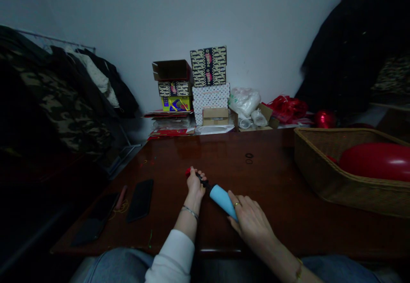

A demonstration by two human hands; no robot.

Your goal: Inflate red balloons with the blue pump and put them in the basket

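Observation:
Over the middle of the table, a light blue hand pump [222, 199] with a black nozzle end lies slanted between my hands. My right hand [251, 219] is closed round its near end and hides that end. At the far end my left hand [195, 183] has its fingers wrapped about the dark nozzle. A small red piece [188, 172], which looks like an uninflated balloon, pokes out past the left thumb; how it sits on the nozzle is hidden by the fingers.
On the brown table [269, 189] stands a wicker basket [320, 180] with a red inflated balloon [378, 161]. Two dark rings [249, 156] lie beyond my hands. Left are a black phone [141, 199] and a dark flat slab [96, 219]. Stacked boxes [209, 97] line the back.

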